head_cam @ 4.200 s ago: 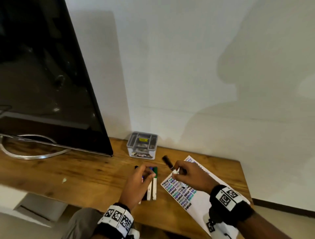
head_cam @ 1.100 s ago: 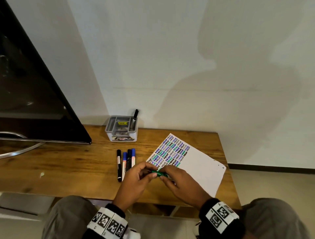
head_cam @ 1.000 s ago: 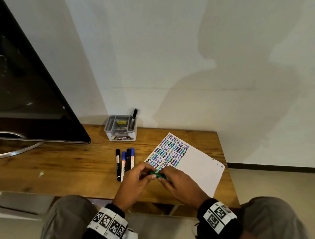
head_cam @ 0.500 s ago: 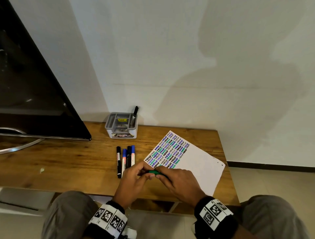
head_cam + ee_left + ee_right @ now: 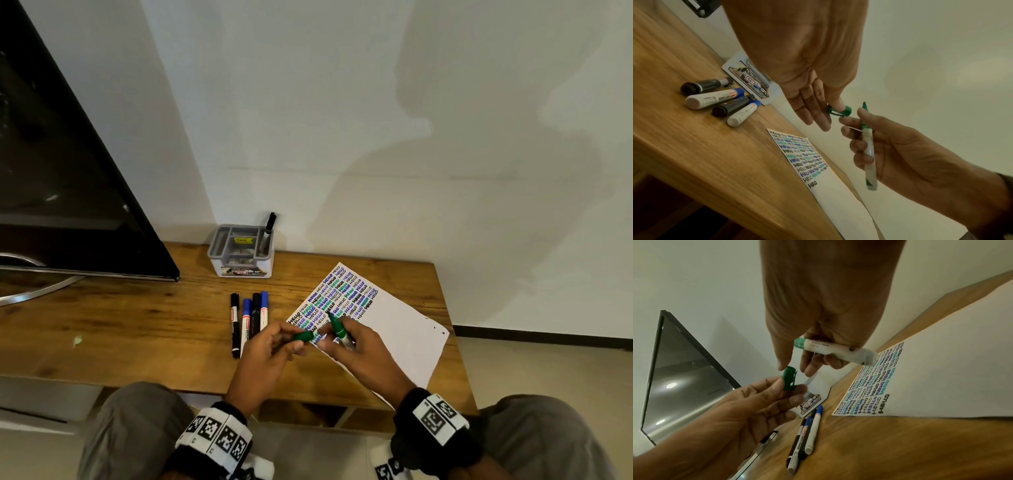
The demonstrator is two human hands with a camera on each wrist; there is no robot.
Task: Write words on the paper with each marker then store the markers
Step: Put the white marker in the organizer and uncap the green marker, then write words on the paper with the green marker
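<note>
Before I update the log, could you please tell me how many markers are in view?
6: four lie side by side on the table, one stands in the organizer, and the right hand holds the uncapped green one. Others may be hidden inside the organizer.

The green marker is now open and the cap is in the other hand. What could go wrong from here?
The bare tip of the green marker in the right hand points up near the left hand's fingers; it might stain them.

The cap is pinched only at the fingertips, so it could slip and roll off the table.

The paper overhangs the table edge, so it may shift while writing.
</note>
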